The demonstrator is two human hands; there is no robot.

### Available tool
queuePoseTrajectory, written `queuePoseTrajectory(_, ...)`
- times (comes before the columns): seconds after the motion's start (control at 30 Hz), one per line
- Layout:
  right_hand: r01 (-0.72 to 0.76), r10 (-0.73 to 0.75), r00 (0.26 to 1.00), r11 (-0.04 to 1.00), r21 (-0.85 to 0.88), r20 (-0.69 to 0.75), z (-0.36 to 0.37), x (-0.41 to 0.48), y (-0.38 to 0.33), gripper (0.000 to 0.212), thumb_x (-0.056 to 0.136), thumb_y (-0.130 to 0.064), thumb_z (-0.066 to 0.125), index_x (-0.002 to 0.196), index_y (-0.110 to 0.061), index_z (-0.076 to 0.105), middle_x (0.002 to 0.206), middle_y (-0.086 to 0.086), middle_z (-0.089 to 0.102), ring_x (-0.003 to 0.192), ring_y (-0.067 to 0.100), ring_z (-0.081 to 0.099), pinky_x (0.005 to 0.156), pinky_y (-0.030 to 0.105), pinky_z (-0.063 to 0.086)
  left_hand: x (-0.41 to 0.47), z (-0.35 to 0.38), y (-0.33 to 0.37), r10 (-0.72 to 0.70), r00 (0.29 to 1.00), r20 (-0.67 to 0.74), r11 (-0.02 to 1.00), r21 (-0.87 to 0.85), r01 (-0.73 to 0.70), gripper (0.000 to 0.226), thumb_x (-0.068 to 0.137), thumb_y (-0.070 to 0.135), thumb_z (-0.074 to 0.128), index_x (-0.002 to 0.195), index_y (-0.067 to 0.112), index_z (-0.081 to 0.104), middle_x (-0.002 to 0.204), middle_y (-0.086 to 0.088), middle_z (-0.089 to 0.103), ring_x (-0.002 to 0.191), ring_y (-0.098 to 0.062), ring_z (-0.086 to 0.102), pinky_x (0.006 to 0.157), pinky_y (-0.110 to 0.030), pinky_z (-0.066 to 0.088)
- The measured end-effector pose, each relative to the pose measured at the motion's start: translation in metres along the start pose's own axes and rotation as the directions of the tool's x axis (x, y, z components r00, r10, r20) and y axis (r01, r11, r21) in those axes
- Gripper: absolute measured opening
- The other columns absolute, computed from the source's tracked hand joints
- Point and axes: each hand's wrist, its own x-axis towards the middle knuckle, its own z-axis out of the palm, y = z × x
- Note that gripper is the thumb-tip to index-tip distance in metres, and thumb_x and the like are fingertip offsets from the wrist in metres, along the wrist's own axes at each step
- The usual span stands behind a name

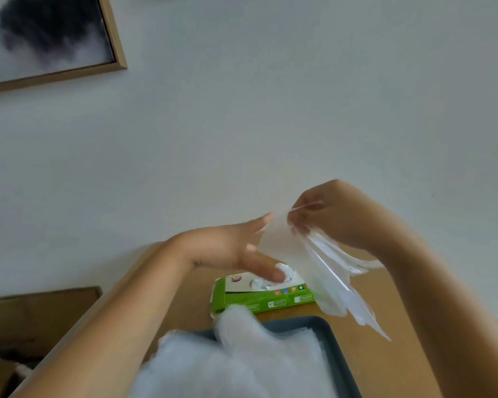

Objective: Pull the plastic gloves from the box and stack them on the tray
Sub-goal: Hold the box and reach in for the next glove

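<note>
Reaching over the table [197,300], the left hand [227,251] has straight, spread fingers, one touching the opening of the green box [259,300]. In front, a heap of gloves [242,357] lies on the dark tray [293,324]. The right hand [339,216] pinches one clear glove [322,271] above the box.

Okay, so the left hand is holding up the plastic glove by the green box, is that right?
Not quite. The head view shows the right hand pinching the plastic glove and holding it up by the green box; the left hand is open.
</note>
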Motion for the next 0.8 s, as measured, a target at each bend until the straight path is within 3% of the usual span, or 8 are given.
queuePoseTrajectory(0.1, 0.034, -0.032, 0.999, 0.997, 0.064, -0.03, 0.001, -0.012, -0.011, 0.018, 0.089, -0.015, 0.059, 0.076, -0.015, 0.071, 0.061, -0.007, 0.069, 0.055, 0.001, 0.057, 0.058, 0.016, 0.043, -0.015, 0.013, 0.014, 0.186, 0.964, -0.189, 0.917, -0.319, -0.239, 0.088, 0.068, 0.035, 0.082, 0.144, 0.027, 0.038, 0.137, 0.005, 0.055, 0.127, -0.012, 0.051, 0.11, -0.037, 0.038)
queuePoseTrajectory(0.2, 0.06, -0.057, 0.996, 0.998, 0.037, -0.075, -0.008, -0.029, -0.023, 0.016, 0.088, -0.017, 0.061, 0.075, -0.016, 0.071, 0.059, -0.006, 0.067, 0.054, 0.003, 0.055, 0.059, 0.022, 0.046, -0.03, 0.034, 0.024, 0.233, 0.948, -0.216, 0.755, -0.574, -0.316, 0.057, 0.074, 0.029, 0.076, 0.128, 0.019, 0.06, 0.13, -0.007, 0.061, 0.124, -0.021, 0.055, 0.111, -0.04, 0.036)
queuePoseTrajectory(0.33, 0.097, -0.098, 0.992, 0.995, -0.018, -0.078, -0.022, -0.058, -0.04, 0.018, 0.083, -0.016, 0.065, 0.066, -0.014, 0.07, 0.054, -0.01, 0.065, 0.047, 0.0, 0.05, 0.05, 0.011, 0.038, -0.04, 0.067, 0.03, 0.133, 0.951, -0.279, 0.69, -0.662, -0.291, 0.027, 0.072, 0.031, 0.079, 0.095, 0.019, 0.077, 0.11, -0.004, 0.071, 0.112, -0.017, 0.062, 0.107, -0.035, 0.042)
queuePoseTrajectory(0.5, -0.016, -0.008, 0.993, 0.979, -0.204, -0.114, -0.028, -0.087, -0.053, 0.021, 0.088, -0.02, 0.063, 0.068, -0.021, 0.065, 0.05, -0.008, 0.064, 0.041, -0.001, 0.052, 0.044, 0.011, 0.037, -0.065, 0.079, 0.039, 0.051, 0.911, -0.408, 0.541, -0.756, -0.369, 0.014, 0.079, 0.022, 0.062, 0.077, 0.011, 0.071, 0.082, -0.008, 0.073, 0.081, -0.02, 0.068, 0.091, -0.036, 0.049)
queuePoseTrajectory(0.6, -0.082, 0.089, 0.996, 0.933, -0.35, 0.003, -0.033, -0.108, -0.059, 0.019, 0.088, -0.03, 0.063, 0.071, -0.022, 0.064, 0.055, -0.009, 0.066, 0.047, 0.0, 0.058, 0.049, 0.015, 0.042, -0.085, 0.079, 0.043, 0.064, 0.881, -0.468, 0.755, -0.555, -0.349, 0.01, 0.09, 0.018, 0.059, 0.085, 0.009, 0.061, 0.061, 0.001, 0.063, 0.061, -0.016, 0.055, 0.066, -0.028, 0.044)
queuePoseTrajectory(0.67, -0.086, 0.095, 0.995, 0.92, -0.383, 0.006, -0.038, -0.119, -0.065, 0.028, 0.079, -0.054, 0.066, 0.076, -0.026, 0.065, 0.071, -0.011, 0.068, 0.066, 0.003, 0.063, 0.064, 0.024, 0.05, -0.1, 0.08, 0.046, 0.111, 0.891, -0.441, 0.888, -0.359, -0.288, 0.007, 0.094, 0.019, 0.058, 0.091, 0.014, 0.06, 0.051, 0.0, 0.056, 0.046, -0.009, 0.05, 0.055, -0.021, 0.046)
queuePoseTrajectory(0.73, -0.059, 0.066, 0.998, 0.942, -0.33, 0.011, -0.041, -0.127, -0.075, 0.056, 0.056, -0.078, 0.059, 0.092, -0.036, 0.062, 0.087, -0.02, 0.064, 0.083, -0.003, 0.06, 0.076, 0.022, 0.048, -0.115, 0.079, 0.052, 0.147, 0.903, -0.403, 0.938, -0.234, -0.257, 0.006, 0.093, 0.028, 0.06, 0.091, 0.022, 0.062, 0.05, -0.002, 0.052, 0.043, -0.009, 0.048, 0.056, -0.022, 0.051)
queuePoseTrajectory(0.8, -0.009, 0.035, 0.995, 0.96, -0.281, 0.089, -0.035, -0.127, -0.082, 0.087, 0.04, -0.086, 0.053, 0.116, -0.042, 0.054, 0.102, -0.025, 0.061, 0.096, -0.004, 0.057, 0.086, 0.023, 0.046, -0.131, 0.076, 0.058, 0.193, 0.903, -0.384, 0.943, -0.182, -0.278, 0.008, 0.091, 0.036, 0.061, 0.09, 0.028, 0.062, 0.049, 0.004, 0.049, 0.044, -0.008, 0.047, 0.05, -0.02, 0.047)
